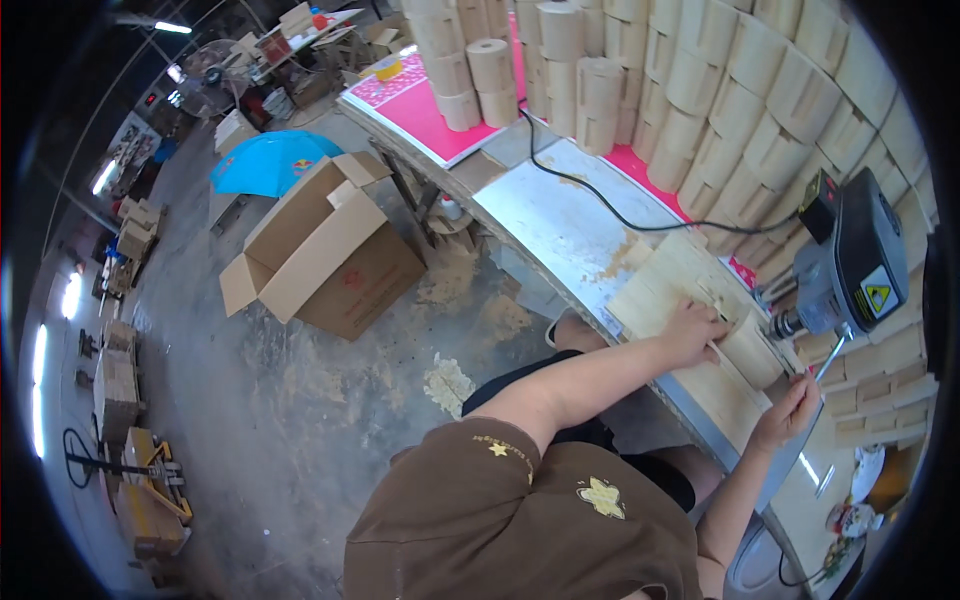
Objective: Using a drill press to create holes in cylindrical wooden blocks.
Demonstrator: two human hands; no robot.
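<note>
A pale wooden cylinder (pixel 752 352) lies on its side on a wooden board (pixel 650 290) beneath the drill press (pixel 875 265). Against its left end, the curled fingers of my left hand (pixel 690 333) grip it. My right hand (pixel 788 413) is closed around the metal feed lever (pixel 832 358), which slants down from the press. The drill chuck (pixel 786 324) points at the cylinder from the right. Whether the bit touches the wood is hard to make out.
Tall stacks of similar wooden cylinders (pixel 720 60) wall in the bench's far and right sides. A black cable (pixel 640 228) runs over the white bench top to the press. An open cardboard box (pixel 350 270) and a blue umbrella (pixel 270 163) stand on the floor at left.
</note>
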